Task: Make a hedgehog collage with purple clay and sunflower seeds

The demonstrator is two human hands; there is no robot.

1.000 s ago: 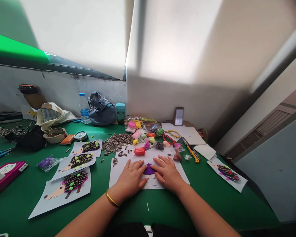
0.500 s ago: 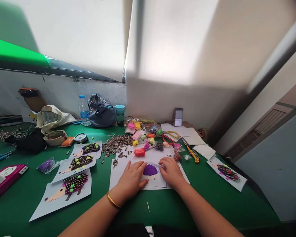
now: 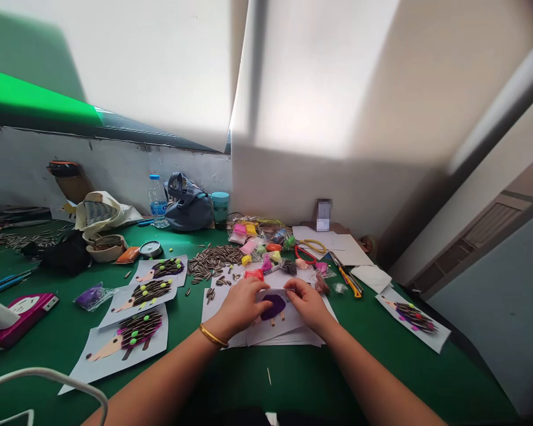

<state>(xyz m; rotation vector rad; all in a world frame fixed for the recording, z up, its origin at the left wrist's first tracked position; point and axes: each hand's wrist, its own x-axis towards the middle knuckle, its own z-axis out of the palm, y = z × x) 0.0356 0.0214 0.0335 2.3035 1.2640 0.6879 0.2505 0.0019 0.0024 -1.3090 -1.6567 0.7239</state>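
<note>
A white paper sheet (image 3: 288,321) bears a purple clay body (image 3: 274,309) with small pale legs. My left hand (image 3: 243,303) pinches its upper left edge, thumb in front and fingers behind. The upper right edge is pinched by my right hand (image 3: 310,305). That edge is tilted up off the sheets beneath, while the lower part stays near them. Just beyond my left hand lies a red clay packet (image 3: 254,274), partly covered. Sunflower seeds (image 3: 213,260) are heaped past it.
On the left lie several hedgehog pictures (image 3: 137,334) made with seeds; another hedgehog picture (image 3: 413,319) is at right. Scissors (image 3: 310,254), a yellow cutter (image 3: 352,281) and bagged clay (image 3: 288,266) sit behind. A toothpick (image 3: 269,376) lies in front, and a white cable (image 3: 48,376) loops at lower left.
Both hands, earlier resting flatter on the paper, now pinch its upper edge and have raised it. The view has shifted slightly, and a white cable now shows at lower left.
</note>
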